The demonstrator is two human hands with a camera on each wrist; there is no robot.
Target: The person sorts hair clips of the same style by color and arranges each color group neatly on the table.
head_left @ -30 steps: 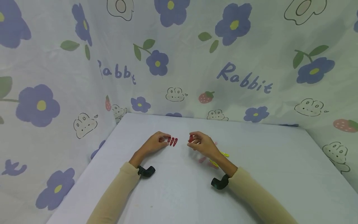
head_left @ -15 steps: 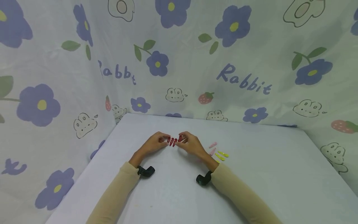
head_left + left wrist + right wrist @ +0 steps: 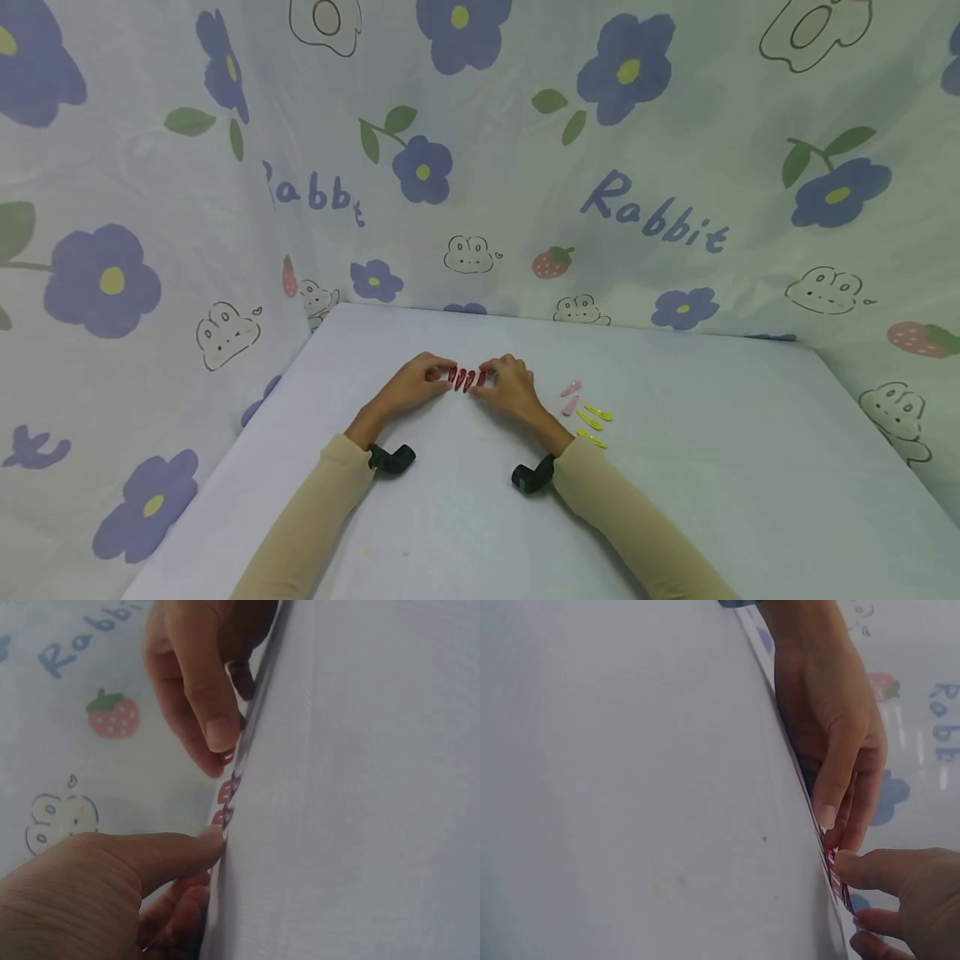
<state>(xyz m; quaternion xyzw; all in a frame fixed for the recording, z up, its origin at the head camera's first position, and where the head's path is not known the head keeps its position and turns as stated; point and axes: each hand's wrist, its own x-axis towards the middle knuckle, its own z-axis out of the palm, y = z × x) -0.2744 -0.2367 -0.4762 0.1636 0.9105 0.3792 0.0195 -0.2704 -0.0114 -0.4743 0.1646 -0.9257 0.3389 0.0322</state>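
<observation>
Status: red row looks nearly done, 4 clips side by side on the white tabletop, btwn the hands. L hand is narrow, thumb + fingertip at either end of the leftmost red clip, looks like a light pinch. R hand same deal on the rightmost red clip: thumb at near end, finger at far end. Can't tell if that one lies fully flat or sits a touch off the surface; wrist views are too oblique & fingers block it. Two middle red clips lie free, roughly parallel, tilted a bit, small gaps. Gap to the rightmost seems wider, so imo final spacing is TBD, as is letting go of both end clips.

Remaining: pink clips (2 visible) + yellow clips (3 visible), loose to the right of R hand, mixed angles, no fingers on them. Pinks are farther back; nearest yellow is right by the R sleeve. None in the red row. Est.: red approx. placed, pink/yellow not lined up.
</observation>
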